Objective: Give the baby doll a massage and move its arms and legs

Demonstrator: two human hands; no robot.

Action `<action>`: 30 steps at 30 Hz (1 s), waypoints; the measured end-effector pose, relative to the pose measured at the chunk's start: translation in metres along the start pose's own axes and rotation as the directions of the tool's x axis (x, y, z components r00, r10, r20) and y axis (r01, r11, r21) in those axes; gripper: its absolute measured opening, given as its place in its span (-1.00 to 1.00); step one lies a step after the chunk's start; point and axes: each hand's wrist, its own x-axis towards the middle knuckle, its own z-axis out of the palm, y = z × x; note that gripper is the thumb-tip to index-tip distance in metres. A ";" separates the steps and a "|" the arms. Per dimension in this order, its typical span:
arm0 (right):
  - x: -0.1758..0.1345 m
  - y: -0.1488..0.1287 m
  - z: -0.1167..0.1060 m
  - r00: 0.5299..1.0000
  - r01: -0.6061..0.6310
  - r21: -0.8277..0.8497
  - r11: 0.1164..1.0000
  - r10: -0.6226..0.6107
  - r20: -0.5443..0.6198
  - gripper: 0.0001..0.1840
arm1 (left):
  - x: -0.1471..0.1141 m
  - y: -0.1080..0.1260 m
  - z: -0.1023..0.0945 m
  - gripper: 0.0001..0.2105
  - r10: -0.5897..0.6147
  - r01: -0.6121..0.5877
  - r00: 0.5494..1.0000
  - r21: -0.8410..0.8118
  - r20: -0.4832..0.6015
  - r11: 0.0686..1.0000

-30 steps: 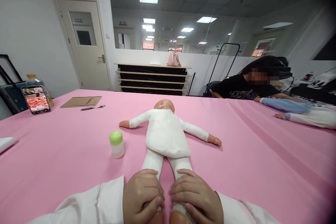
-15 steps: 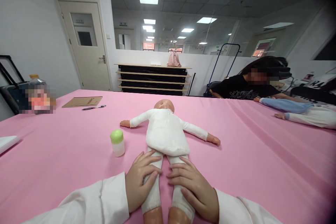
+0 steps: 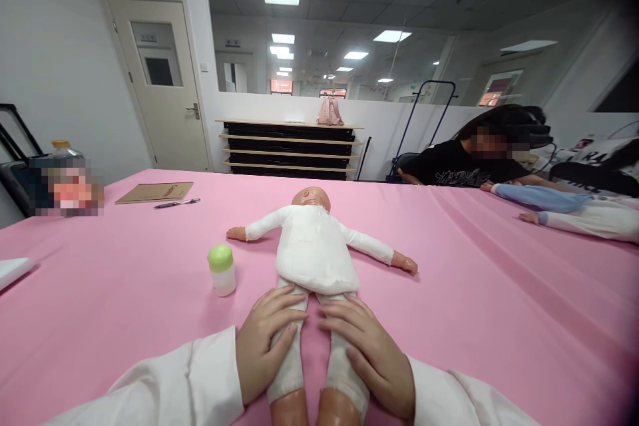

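So there's a doll (image 3: pixel 317 249) flat on the pink cloth (image 3: pixel 479 319), front and center, arms flung wide and legs pointing at the person. Its white suit is soft, matte fabric, a bit puffy and rumpled round the belly, while the bare round head (image 3: pixel 312 198), little hands and shins look like smooth, shiny plastic.

Left hand (image 3: pixel 267 339) is draped over one thigh and the right hand (image 3: pixel 367 349) over the other. Fingers on both are extended and a bit spread, laid over the fabric rather than closed around it. The loose white sleeves (image 3: pixel 194 373) have soft creases.

Just beside the doll, on the left-hand side, a stubby round bottle (image 3: pixel 222 271) stands upright, cloudy plastic with a domed green cap. Further back there's a flat brown notebook (image 3: pixel 154 192) with a skinny pen (image 3: pixel 177 204) near its front edge. The cloth's pretty smooth round the doll but falls into long soft folds over on the right, near a second doll (image 3: pixel 589 206) in blue and white fabric.
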 end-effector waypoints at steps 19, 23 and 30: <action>-0.003 0.003 0.003 0.999 -0.035 -0.025 0.999 0.034 -0.040 -0.61 | 0.000 0.000 -0.001 -0.71 -0.014 0.014 1.000 0.025 -0.003 1.000; 0.000 -0.001 0.003 0.996 0.057 0.039 0.998 -0.060 0.064 -0.64 | -0.003 0.004 0.000 -0.71 0.039 -0.038 0.996 -0.009 0.084 0.999; -0.003 -0.003 -0.001 0.988 0.153 0.130 0.980 -0.154 -0.005 -0.58 | -0.005 0.009 -0.004 -0.65 0.167 -0.164 0.986 -0.172 -0.001 0.971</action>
